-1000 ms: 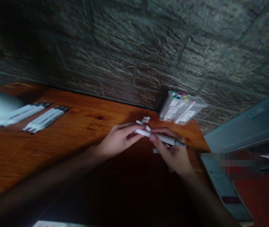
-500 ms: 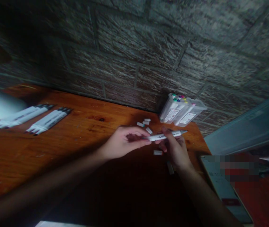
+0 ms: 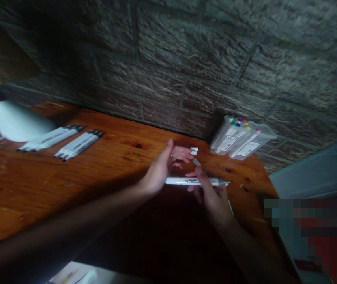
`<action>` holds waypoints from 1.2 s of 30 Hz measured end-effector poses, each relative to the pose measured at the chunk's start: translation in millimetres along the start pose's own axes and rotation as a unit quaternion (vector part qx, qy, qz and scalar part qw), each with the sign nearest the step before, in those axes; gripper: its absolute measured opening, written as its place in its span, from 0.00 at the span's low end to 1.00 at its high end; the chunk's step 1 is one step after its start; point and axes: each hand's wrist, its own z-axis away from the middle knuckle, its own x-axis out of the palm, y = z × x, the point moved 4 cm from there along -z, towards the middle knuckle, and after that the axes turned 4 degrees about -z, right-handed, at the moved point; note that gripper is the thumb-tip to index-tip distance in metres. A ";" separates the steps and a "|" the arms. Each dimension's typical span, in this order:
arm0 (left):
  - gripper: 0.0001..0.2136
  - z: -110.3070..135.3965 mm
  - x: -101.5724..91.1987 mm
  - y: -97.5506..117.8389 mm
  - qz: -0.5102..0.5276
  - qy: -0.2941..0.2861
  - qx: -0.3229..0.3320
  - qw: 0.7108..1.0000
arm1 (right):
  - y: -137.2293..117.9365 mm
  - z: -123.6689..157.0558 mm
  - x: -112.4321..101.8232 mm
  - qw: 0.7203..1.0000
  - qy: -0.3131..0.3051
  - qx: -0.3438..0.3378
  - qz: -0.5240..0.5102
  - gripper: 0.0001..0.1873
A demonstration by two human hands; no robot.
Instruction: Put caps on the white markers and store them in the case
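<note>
A white marker (image 3: pixel 186 181) lies level in my right hand (image 3: pixel 211 195), whose fingers are pinched round its middle; its dark tip points right. My left hand (image 3: pixel 164 167) is just left of it, fingers stretched out toward small white caps (image 3: pixel 194 150) on the wooden table (image 3: pixel 103 173). The left hand holds nothing that I can see. One more small cap (image 3: pixel 197 162) lies just above my right fingers.
Two clear plastic marker boxes (image 3: pixel 239 138) lean against the brick wall at the back right. Two bundles of white markers (image 3: pixel 78 144) lie at the left by a white object (image 3: pixel 14 122). A grey surface is at the right.
My left hand has let go of the marker's end and opened toward the caps. My right hand has levelled the marker. The camera view has shifted a little to the left.
</note>
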 end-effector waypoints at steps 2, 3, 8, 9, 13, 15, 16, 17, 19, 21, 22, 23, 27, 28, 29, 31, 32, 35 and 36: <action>0.32 0.3 -1.3 -2.4 -0.013 0.008 -0.004 1.000 | 0.9 -3.6 -6.3 1.000 0.016 -0.003 -0.010 0.20; 0.31 0.0 -2.7 -3.0 -0.025 0.015 0.002 1.000 | 0.7 -5.5 -10.5 0.999 0.028 -0.007 -0.015 0.19; 0.17 4.5 -0.5 4.3 -0.176 -0.013 0.103 0.979 | -6.7 -12.3 -33.8 0.993 0.113 -0.025 -0.029 0.19; 0.15 6.9 2.1 6.2 -0.202 -0.033 0.120 0.972 | -8.8 -13.0 -36.9 0.991 0.124 -0.028 -0.035 0.19; 0.10 14.5 8.0 10.4 -0.267 -0.073 0.160 0.947 | -15.0 -14.7 -40.0 0.991 0.116 -0.041 -0.056 0.18; 0.09 16.1 8.5 11.0 -0.303 -0.075 0.181 0.933 | -16.2 -14.6 -38.4 0.992 0.105 -0.046 -0.050 0.18; 0.09 16.6 8.5 11.0 -0.322 -0.074 0.191 0.924 | -16.7 -14.4 -37.4 0.993 0.102 -0.050 -0.042 0.18; 0.09 17.0 8.4 10.9 -0.338 -0.072 0.201 0.916 | -17.3 -14.0 -36.2 0.993 0.098 -0.055 -0.031 0.18; 0.09 17.9 8.4 10.8 -0.366 -0.067 0.222 0.901 | -19.3 -13.2 -33.5 0.994 0.086 -0.069 -0.010 0.18; 0.09 18.8 8.5 10.9 -0.383 -0.066 0.241 0.890 | -21.2 -12.4 -31.1 0.994 0.078 -0.075 0.002 0.17; 0.09 19.1 8.4 11.2 -0.387 -0.065 0.248 0.886 | -22.1 -12.0 -30.3 0.994 0.076 -0.076 0.003 0.16; 0.09 19.2 8.1 11.6 -0.391 -0.064 0.254 0.882 | -22.9 -11.6 -29.5 0.994 0.076 -0.077 0.002 0.16; 0.08 19.5 4.9 14.9 -0.401 -0.056 0.283 0.869 | -24.9 -9.5 -27.4 0.993 0.074 -0.088 0.000 0.15; 0.08 19.5 3.9 15.8 -0.405 -0.054 0.293 0.865 | -24.6 -9.0 -27.2 0.993 0.074 -0.089 -0.003 0.15; 0.08 19.5 2.8 16.3 -0.409 -0.051 0.300 0.860 | -23.8 -8.7 -27.2 0.994 0.074 -0.086 -0.007 0.16; 0.08 18.9 0.6 16.1 -0.419 -0.047 0.308 0.853 | -21.6 -8.7 -27.1 0.995 0.069 -0.073 -0.021 0.17; 0.08 18.5 -0.2 15.5 -0.423 -0.047 0.309 0.851 | -20.6 -8.9 -27.1 0.995 0.066 -0.066 -0.027 0.17; 0.08 17.9 -0.7 13.4 -0.424 -0.041 0.308 0.851 | -19.7 -10.4 -27.8 0.996 0.058 -0.055 -0.031 0.18; 0.08 18.2 -0.1 12.8 -0.422 -0.035 0.307 0.853 | -20.1 -11.2 -28.4 0.996 0.057 -0.058 -0.029 0.18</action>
